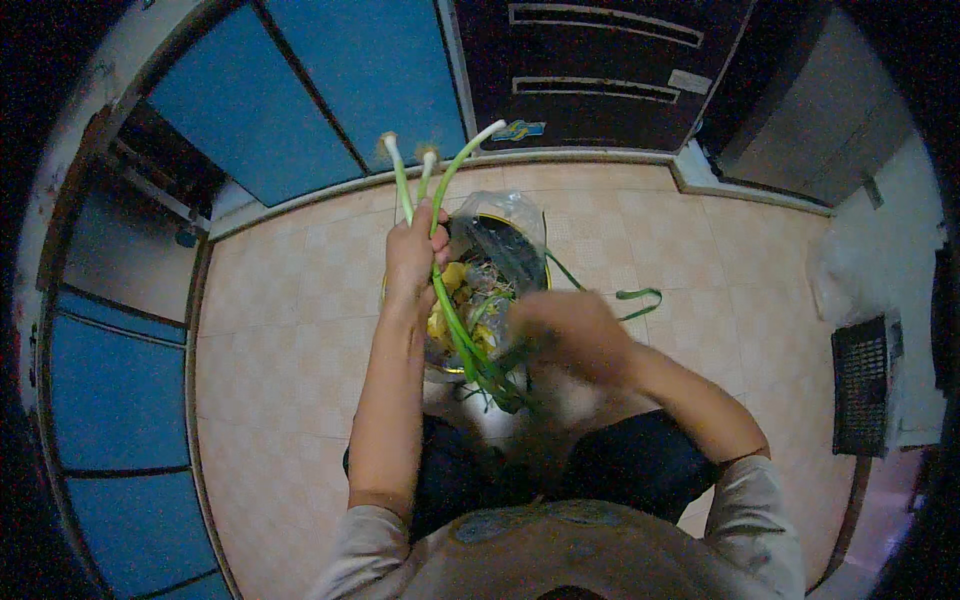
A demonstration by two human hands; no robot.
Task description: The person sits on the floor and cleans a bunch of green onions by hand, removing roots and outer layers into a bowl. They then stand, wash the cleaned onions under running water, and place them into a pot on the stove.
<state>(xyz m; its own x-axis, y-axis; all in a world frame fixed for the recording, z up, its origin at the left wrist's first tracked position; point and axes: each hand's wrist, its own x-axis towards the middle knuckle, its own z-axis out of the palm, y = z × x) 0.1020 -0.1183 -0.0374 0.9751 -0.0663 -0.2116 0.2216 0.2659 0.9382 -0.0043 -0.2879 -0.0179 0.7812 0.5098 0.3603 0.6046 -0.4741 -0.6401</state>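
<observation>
My left hand [417, 255] grips several spring onions [451, 300] by their pale stalks. Three white root ends point up and away from me, some with stringy roots, while the dark green leaves hang down toward my knees. Beneath them stands a round waste bin [511, 219] lined with a clear plastic bag [499, 202]. Yellowish scraps [448, 289] and other waste lie inside it. My right hand [574, 334], blurred by motion, is over the bin's right side with its fingers curled. Thin green leaves [643, 292] show beside it; whether it holds them is unclear.
Tiled floor [285, 330] surrounds the bin. Blue cabinet doors [330, 82] line the back and left, with a dark slotted panel [592, 56] at the back. On the right are a black plastic basket [859, 386] and a whitish plastic bag [844, 274]. My knees [637, 457] flank the near side.
</observation>
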